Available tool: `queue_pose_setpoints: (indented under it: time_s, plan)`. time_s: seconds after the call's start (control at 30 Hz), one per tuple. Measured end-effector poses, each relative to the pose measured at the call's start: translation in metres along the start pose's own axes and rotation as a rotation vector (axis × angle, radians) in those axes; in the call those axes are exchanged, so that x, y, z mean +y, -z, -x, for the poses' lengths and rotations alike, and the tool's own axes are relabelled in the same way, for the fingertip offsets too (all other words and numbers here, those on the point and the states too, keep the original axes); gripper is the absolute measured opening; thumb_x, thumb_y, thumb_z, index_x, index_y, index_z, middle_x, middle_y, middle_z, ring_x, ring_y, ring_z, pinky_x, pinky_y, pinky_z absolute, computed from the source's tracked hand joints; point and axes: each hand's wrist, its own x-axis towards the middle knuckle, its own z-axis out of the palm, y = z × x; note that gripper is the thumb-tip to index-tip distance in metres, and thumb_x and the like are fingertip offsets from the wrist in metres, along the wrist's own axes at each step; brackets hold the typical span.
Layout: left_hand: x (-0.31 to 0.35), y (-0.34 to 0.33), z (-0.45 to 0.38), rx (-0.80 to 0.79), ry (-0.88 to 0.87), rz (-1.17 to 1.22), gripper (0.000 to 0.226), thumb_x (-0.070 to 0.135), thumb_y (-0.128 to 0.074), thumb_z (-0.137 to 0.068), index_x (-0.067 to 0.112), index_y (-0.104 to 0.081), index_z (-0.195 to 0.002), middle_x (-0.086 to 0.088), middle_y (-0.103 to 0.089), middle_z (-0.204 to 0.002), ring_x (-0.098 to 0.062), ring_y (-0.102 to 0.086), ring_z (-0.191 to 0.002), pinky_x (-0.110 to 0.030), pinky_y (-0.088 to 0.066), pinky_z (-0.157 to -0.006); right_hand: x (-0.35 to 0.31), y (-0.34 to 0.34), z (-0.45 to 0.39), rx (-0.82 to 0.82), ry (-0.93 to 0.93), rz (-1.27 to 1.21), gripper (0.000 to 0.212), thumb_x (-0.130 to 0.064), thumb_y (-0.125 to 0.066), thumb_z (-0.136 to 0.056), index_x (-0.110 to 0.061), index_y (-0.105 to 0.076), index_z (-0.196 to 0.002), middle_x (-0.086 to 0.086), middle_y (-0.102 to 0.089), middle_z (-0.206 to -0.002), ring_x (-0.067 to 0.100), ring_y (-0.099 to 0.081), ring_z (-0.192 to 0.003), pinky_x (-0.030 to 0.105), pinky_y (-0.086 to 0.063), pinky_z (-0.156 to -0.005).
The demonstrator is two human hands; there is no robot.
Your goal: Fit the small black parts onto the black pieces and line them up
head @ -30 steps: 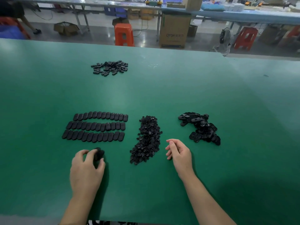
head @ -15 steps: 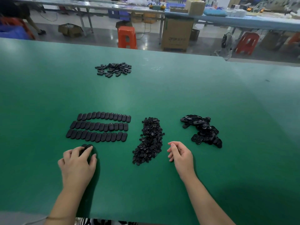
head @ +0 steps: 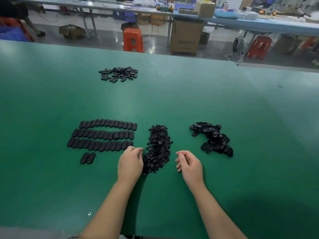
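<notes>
Left hand [head: 130, 163] is reaching, fingers curled, into the small parts [head: 158, 149] — grasp unclear; right hand [head: 189, 163] is idling, loosely curled, empty — picking one comes next.

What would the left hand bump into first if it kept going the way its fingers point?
Most likely the pile of small black parts. The left hand has its fingertips curled toward the pile's near left edge, apparently just short of it. Whether they touch it can't be told from this view.
</notes>
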Motion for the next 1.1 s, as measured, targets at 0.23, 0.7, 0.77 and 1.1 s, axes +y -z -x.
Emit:
queue_pose_setpoints:
  time_s: [0.23,0.7,0.77,1.1]
  plan:
    - [-0.014,-0.001,0.003,-0.012,0.0,0.112,0.025,0.008,-0.055,-0.096,0.009,-0.069,-0.118,0.005,-0.057,-0.104,-0.011,-0.057,-0.085,-0.026,-0.049,-0.079,-0.001,0.001,-0.005,-0.086,-0.038,0.041,0.021,-0.013,-0.054,-0.102,-0.026,-0.07,-0.099,-0.005,-0.07,-0.078,0.003,-0.061,-0.063,0.022,-0.054,-0.06]
    - [-0.02,0.001,0.005,0.01,-0.1,0.092,0.014,0.011,-0.068,-0.094,0.006,-0.076,-0.104,0.007,-0.056,-0.093,-0.006,-0.054,-0.082,-0.019,-0.041,-0.079,-0.005,0.096,-0.072,0.05,-0.13,1.063,0.051,-0.038,-0.056,-0.102,-0.018,-0.046,-0.148,0.005,-0.04,-0.137,0.023,-0.062,-0.087,0.032,-0.048,-0.071]
    - [-0.02,0.001,0.006,0.019,-0.104,0.098,0.014,0.013,-0.067,-0.094,0.005,-0.076,-0.102,0.007,-0.057,-0.092,-0.006,-0.055,-0.082,-0.019,-0.041,-0.078,-0.001,0.1,-0.073,0.048,-0.132,1.068,0.051,-0.039,-0.057,-0.101,-0.018,-0.048,-0.147,0.004,-0.041,-0.135,0.02,-0.06,-0.081,0.031,-0.046,-0.067]
    - [-0.021,0.001,0.006,0.007,-0.101,0.098,0.005,0.011,-0.072,-0.09,0.007,-0.075,-0.092,0.009,-0.055,-0.09,-0.006,-0.054,-0.081,-0.019,-0.041,-0.076,-0.002,0.1,-0.071,0.119,-0.031,0.897,0.022,-0.027,-0.072,-0.092,-0.024,-0.056,-0.107,-0.007,-0.058,-0.1,0.018,-0.059,-0.08,0.031,-0.043,-0.061]
